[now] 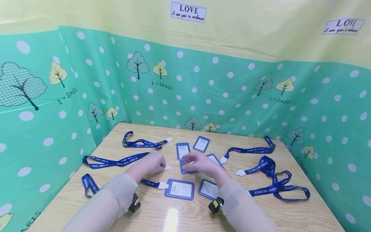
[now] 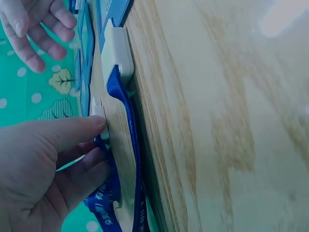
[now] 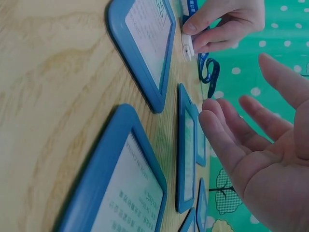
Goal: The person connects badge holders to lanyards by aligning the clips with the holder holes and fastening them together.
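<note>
My left hand (image 1: 153, 163) pinches the white plastic clip (image 2: 99, 113) of a blue lanyard (image 1: 114, 163) between thumb and fingers, just above the table. Nearer to me, a second lanyard's white clip (image 2: 118, 53) joins a blue-framed ID card holder (image 1: 179, 189). My right hand (image 1: 200, 163) hovers with loosely bent, parted fingers over a card holder (image 3: 186, 150) lying sideways. It appears to hold nothing in the right wrist view. That card holder is partly hidden by the hand in the head view.
Other card holders lie around the middle, including one (image 1: 201, 144) at the back and one (image 1: 208, 189) in front. Blue lanyards with white clips lie along the left and right, such as one (image 1: 252, 150) at the back right. A patterned curtain (image 1: 185, 83) borders the wooden table (image 1: 150, 212).
</note>
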`<action>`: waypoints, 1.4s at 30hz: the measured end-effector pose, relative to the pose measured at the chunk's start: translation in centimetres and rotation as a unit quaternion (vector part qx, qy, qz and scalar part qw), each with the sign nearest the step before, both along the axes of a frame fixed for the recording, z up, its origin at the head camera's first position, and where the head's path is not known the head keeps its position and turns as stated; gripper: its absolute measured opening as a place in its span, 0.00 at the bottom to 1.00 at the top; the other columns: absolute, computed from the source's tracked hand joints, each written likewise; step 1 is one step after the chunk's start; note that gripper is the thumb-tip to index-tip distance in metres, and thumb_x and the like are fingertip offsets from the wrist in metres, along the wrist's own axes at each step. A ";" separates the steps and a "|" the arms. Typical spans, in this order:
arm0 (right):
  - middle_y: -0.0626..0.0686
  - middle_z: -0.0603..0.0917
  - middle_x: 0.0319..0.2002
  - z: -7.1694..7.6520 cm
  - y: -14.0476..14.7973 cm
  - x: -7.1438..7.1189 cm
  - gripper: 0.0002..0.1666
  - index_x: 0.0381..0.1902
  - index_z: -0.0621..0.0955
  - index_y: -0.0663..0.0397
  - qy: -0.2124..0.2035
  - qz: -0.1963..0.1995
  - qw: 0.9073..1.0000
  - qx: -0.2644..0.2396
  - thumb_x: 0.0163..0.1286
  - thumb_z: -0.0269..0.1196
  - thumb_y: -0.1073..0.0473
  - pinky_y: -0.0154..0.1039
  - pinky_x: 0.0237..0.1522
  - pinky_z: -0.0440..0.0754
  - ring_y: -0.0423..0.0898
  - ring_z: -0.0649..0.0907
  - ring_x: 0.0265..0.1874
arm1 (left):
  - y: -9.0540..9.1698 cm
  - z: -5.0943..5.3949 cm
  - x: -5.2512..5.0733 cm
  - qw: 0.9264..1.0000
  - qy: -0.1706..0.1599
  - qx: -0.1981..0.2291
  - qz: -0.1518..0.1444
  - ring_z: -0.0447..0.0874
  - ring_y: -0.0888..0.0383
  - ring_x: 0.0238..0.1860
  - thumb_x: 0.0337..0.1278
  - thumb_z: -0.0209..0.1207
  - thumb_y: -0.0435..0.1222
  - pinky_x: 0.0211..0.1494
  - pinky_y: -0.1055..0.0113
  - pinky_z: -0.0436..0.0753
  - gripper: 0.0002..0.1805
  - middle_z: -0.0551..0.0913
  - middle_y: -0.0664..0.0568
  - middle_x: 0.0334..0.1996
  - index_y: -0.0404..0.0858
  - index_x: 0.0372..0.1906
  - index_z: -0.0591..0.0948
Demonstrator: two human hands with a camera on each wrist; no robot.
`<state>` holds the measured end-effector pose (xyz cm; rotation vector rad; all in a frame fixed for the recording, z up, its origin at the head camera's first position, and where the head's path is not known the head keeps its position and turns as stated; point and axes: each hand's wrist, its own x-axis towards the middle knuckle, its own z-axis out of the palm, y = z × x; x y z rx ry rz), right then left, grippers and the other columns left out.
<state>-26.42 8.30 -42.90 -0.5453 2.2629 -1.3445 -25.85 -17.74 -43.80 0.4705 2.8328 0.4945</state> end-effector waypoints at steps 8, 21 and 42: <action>0.50 0.83 0.53 0.0 -0.1 0.2 0.32 0.67 0.78 0.52 -0.013 0.018 1.000 -0.004 0.67 0.72 0.52 0.51 0.58 0.80 0.47 0.83 0.50 | -0.1 -0.1 0.3 1.000 0.010 -0.002 -0.010 0.85 0.59 0.36 0.58 0.71 0.37 0.49 0.58 0.86 0.02 0.89 0.54 0.36 0.46 0.35 0.91; 0.50 0.83 0.56 1.7 1.0 0.4 0.28 0.64 0.79 0.41 0.060 0.001 0.998 0.036 0.67 0.71 0.50 0.55 0.58 0.80 0.49 0.81 0.56 | 0.2 0.1 0.1 1.000 -0.008 0.004 0.005 0.81 0.62 0.31 0.56 0.72 0.35 0.46 0.60 0.85 0.02 0.87 0.56 0.33 0.46 0.34 0.91; 0.53 0.80 0.61 6.0 3.0 -1.2 0.32 0.68 0.77 0.49 0.188 -0.026 0.972 0.142 0.67 0.72 0.58 0.46 0.51 0.85 0.50 0.83 0.54 | 0.1 0.3 0.2 1.000 -0.013 0.000 0.011 0.79 0.61 0.29 0.57 0.71 0.35 0.42 0.63 0.83 0.02 0.86 0.59 0.29 0.46 0.34 0.91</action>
